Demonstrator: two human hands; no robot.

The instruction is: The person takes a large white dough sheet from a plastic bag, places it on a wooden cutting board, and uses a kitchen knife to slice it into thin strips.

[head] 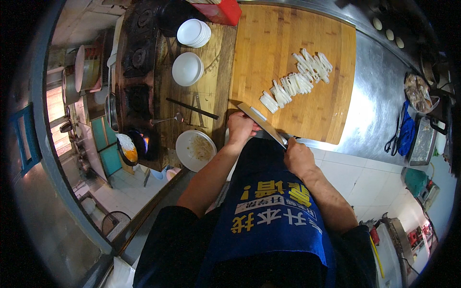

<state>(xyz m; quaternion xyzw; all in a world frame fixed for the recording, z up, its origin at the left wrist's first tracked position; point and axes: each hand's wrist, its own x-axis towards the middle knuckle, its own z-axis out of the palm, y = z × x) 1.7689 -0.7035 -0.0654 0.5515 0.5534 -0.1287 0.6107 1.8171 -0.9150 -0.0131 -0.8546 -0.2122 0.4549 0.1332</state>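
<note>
My right hand [299,157] grips the handle of a wide-bladed kitchen knife [262,123] near the front edge of a wooden cutting board [288,32]. The blade slants up to the left across the board's corner. My left hand [241,126] is beside the blade's far end with its fingers curled; whether they hold something is hidden. A small white strip [258,113] lies along the blade's board side. Beyond it, sliced white onion-like strips [297,83] lie in a diagonal row, more loosely spread at the far end.
Left of the board are stacked white bowls [186,69], small white dishes [193,33], a dark rod [192,108], a spoon [179,117] and a bowl with food remains [196,150]. A pan with egg [127,149] is by a lit burner [144,141]. A red container [219,12] touches the board's far corner.
</note>
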